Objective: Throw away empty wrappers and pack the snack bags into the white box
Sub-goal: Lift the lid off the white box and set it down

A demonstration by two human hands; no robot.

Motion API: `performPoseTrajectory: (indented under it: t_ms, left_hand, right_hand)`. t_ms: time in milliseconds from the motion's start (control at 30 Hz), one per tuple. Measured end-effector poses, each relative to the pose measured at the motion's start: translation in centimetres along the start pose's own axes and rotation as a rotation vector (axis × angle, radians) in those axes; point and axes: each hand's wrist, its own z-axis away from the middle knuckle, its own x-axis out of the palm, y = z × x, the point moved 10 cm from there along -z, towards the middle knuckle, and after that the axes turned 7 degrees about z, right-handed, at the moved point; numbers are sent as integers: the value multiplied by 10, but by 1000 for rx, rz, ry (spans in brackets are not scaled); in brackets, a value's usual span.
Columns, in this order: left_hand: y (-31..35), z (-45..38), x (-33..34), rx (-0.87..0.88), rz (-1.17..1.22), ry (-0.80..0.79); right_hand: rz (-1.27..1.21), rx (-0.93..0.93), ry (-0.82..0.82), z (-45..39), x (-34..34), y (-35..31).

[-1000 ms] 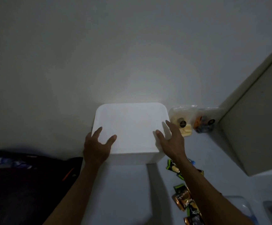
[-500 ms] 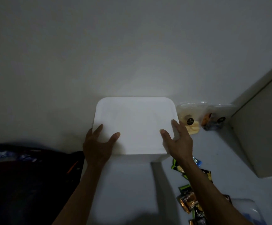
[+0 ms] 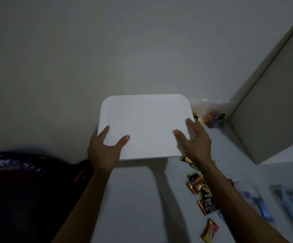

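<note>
White box [image 3: 144, 125] against wall, lid on, directly ahead of both hands, long axis left-right. Left hand [image 3: 103, 151] at near-left corner, right hand [image 3: 194, 142] at near-right corner; equally near. Fingers [image 3: 189, 122] spread, thumbs on lid top, gripping lid edges. Snack bags [image 3: 199, 188] on desk, right of box, under right forearm.

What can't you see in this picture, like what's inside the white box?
Head view only:
- Inside of the white box: hidden by its closed top.
- Some snack bags: partly covered by the right forearm.
- Clear packets in the corner: too dim and small to identify contents.
- Blue items at right: blurred, partly cut off by the edge.
- Left hand and right hand: palms hidden.
</note>
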Motion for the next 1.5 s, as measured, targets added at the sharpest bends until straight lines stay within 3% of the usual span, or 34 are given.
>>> performPoseTrajectory:
  t_ms: [333, 567, 967, 1133, 1500]
  left_hand:
    - [-38, 123, -92, -16, 19, -70]
    - [-111, 187, -100, -103, -23, -128]
    - [-250, 190, -29, -267, -446, -309]
    - [-254, 191, -21, -182, -607, -269]
    - [-251, 199, -13, -142, -703, -241]
  right_hand:
    - [1, 28, 6, 165, -28, 13]
    - [60, 117, -98, 237, -7, 73]
    - [127, 233, -268, 228, 80, 186]
    - [198, 214, -262, 224, 92, 202]
    - [360, 100, -261, 224, 95, 193]
